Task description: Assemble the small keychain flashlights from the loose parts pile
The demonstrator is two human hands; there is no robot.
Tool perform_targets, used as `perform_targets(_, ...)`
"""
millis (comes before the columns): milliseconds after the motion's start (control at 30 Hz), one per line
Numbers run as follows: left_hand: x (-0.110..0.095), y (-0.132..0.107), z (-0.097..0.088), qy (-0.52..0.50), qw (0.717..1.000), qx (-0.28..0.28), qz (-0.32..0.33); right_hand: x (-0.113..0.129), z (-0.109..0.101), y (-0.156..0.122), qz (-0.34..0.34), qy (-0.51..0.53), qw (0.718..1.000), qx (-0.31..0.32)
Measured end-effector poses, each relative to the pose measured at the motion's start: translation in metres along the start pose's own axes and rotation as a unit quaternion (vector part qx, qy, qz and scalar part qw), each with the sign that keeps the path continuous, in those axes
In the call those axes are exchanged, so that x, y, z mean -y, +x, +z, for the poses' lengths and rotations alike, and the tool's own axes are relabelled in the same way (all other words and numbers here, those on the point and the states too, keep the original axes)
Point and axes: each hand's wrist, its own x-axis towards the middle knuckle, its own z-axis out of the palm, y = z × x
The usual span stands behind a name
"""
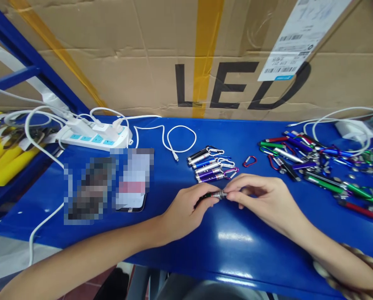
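My left hand (pixel 194 206) is closed around a small dark flashlight (pixel 217 194) with a silver end, held just above the blue table (pixel 186 250). The fingertips of my right hand (pixel 258 193) pinch that silver end; whether a small part sits between them is hidden. Just beyond my hands lies a row of several keychain flashlights (pixel 207 161) in black, silver, blue and purple, with carabiner clips attached. A loose red carabiner (pixel 249 161) rests to the right of the row.
At right lie a pile of coloured metal flashlights and pens (pixel 299 152) and several button cells (pixel 369 171). A white power strip (pixel 95 137), cables (pixel 182 127) and two blurred phone-like things (pixel 134 179) are at left. A cardboard box (pixel 142 54) stands behind.
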Motion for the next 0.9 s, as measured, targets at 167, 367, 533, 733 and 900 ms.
perform_targets(167, -0.001, -0.001, -0.001, -0.003, 1.000, 0.018, 0.002, 0.000, -0.004, 0.007, 0.122, 0.056, 0.989, 0.055)
perform_targets(367, -0.001, 0.001, -0.001, -0.005, 0.999, 0.041, -0.001, -0.009, -0.006, 0.012, 0.172, 0.061, 0.981, 0.068)
perform_targets(533, 0.001, 0.002, -0.001, 0.001, 0.999, 0.050, 0.009, -0.011, -0.006, 0.011, 0.149, 0.025, 0.987, 0.057)
perform_targets(733, 0.004, 0.002, 0.000, 0.020, 0.999, 0.030, 0.019, -0.011, -0.003, 0.009, 0.138, 0.006, 0.990, 0.042)
perform_targets(900, 0.006, 0.001, 0.002, 0.038, 0.999, 0.013, 0.020, -0.008, 0.002, 0.009, 0.184, 0.017, 0.982, 0.039)
